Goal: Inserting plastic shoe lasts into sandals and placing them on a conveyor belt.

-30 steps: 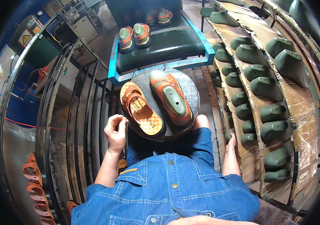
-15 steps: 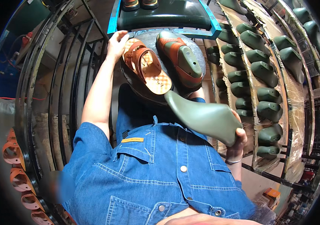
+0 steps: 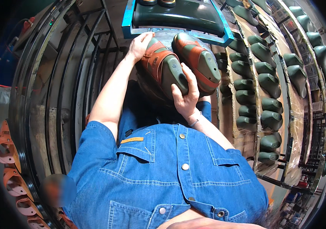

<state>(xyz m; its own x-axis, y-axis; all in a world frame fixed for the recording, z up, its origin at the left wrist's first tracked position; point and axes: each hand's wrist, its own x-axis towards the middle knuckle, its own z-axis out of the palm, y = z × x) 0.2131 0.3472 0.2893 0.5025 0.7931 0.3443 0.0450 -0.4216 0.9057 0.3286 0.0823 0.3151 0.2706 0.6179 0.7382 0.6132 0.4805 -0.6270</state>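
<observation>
A brown strappy sandal point(image 3: 156, 63) lies in front of me with a green shoe last point(image 3: 170, 72) inside its straps. My left hand point(image 3: 141, 46) is closed around the sandal's toe end from the left side. My right hand point(image 3: 188, 93) grips the heel of that last between thumb and fingers. Just to the right, touching neither hand, sits a second brown sandal point(image 3: 196, 53) with its own green last point(image 3: 208, 65) in it. The dark round stand beneath the pair is mostly covered.
Beyond the pair stands a blue-framed conveyor point(image 3: 178, 17) with dark footwear point(image 3: 167, 3) at its far end. Racks of green lasts point(image 3: 269, 82) line the right side. Black metal rails point(image 3: 61, 95) run along the left, with more brown sandals point(image 3: 5, 145) at lower left.
My right hand has brought the green last from beside my body into the left sandal, which was bare inside. My left hand stays by its toe. The view has shifted slightly.
</observation>
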